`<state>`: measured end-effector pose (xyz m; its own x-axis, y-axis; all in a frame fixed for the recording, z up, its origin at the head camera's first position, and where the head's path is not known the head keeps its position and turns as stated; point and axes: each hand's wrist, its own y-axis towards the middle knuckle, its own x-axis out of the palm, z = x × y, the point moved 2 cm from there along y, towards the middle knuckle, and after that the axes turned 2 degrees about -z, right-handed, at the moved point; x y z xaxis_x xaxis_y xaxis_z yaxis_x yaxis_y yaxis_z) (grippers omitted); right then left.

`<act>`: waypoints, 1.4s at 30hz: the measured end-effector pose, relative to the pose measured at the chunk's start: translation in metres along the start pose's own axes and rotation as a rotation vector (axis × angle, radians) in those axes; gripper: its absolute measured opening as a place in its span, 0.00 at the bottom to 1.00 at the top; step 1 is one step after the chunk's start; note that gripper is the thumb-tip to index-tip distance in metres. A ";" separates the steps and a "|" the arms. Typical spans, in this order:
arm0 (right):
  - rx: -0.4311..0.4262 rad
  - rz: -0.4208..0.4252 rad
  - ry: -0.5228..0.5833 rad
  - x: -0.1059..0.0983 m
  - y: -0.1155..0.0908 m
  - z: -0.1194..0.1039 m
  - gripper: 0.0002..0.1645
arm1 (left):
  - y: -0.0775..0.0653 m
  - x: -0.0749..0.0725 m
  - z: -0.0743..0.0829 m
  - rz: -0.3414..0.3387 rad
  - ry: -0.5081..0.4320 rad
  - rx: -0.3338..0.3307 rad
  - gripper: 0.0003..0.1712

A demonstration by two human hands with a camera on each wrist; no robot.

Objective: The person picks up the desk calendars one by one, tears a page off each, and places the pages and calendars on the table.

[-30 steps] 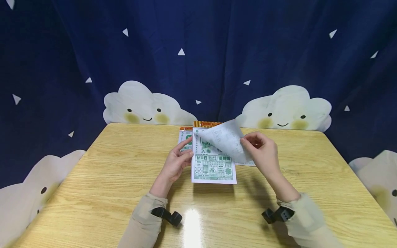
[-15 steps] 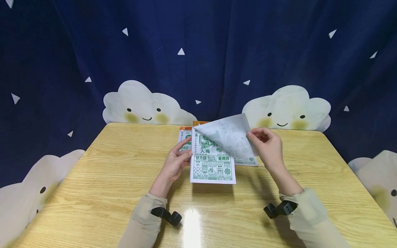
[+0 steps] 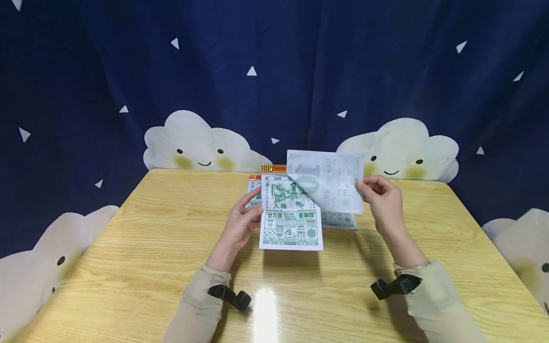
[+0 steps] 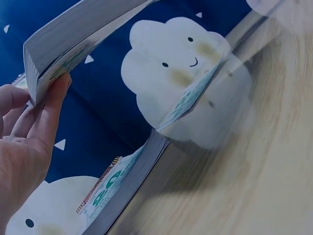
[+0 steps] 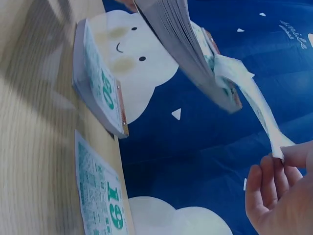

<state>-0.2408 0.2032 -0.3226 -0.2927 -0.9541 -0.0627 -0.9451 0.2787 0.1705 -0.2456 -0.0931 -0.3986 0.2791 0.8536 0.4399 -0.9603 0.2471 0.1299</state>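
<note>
My left hand (image 3: 241,220) grips the left edge of a thick tear-off calendar (image 3: 291,224) printed in green, held tilted above the table; in the left wrist view the thumb and fingers (image 4: 51,112) hold its thick block of pages. At the right, my right hand (image 3: 383,202) pinches the edge of a thin calendar sheet (image 3: 339,183), its pale back showing. This sheet slants across the calendar's upper right. In the right wrist view it looks twisted and meets the calendar near its orange top strip; how much is still attached I cannot tell.
A second calendar (image 5: 100,83) lies on the wooden table (image 3: 171,247), mostly hidden behind the held one in the head view. Beside it lies a loose sheet (image 5: 100,191) printed 19. A dark blue curtain (image 3: 291,71) with white clouds hangs beyond the table's far edge.
My right hand has moved right and drawn the sheet further off the calendar, uncovering more of the page beneath. The calendar has shifted slightly left and up in my left hand.
</note>
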 end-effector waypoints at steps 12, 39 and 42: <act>0.017 -0.034 0.047 -0.007 0.002 -0.003 0.04 | 0.000 -0.001 0.004 0.001 -0.009 -0.026 0.33; -0.053 0.074 0.220 -0.058 0.052 0.058 0.10 | -0.002 -0.011 0.011 -0.003 -0.003 -0.005 0.33; -0.046 0.109 0.241 -0.055 0.040 0.040 0.08 | -0.003 -0.013 0.011 0.003 0.004 -0.002 0.33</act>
<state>-0.2687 0.2712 -0.3519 -0.3439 -0.9188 0.1938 -0.9008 0.3811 0.2081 -0.2463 -0.1105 -0.3947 0.2767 0.8562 0.4362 -0.9610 0.2458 0.1270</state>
